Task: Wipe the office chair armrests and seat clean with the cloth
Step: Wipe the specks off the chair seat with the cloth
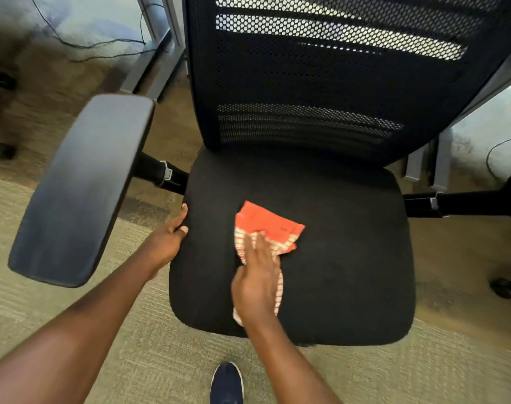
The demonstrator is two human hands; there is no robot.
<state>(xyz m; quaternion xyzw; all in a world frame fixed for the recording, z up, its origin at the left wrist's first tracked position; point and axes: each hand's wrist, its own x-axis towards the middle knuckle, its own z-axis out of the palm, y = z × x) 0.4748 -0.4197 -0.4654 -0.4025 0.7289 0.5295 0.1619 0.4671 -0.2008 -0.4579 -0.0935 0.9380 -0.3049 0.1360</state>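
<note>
Orange cloth lies under the flat, spread-fingered right hand on the seat; left hand grips the seat's edge above carpet.

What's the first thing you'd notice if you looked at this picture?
The bright orange cloth jumps out, lying in the middle of the black chair seat with the right hand pressed flat on it. The left hand holds the seat's left edge. A big dark armrest sticks out on the left, and a mesh chair back rises behind the seat.
</note>
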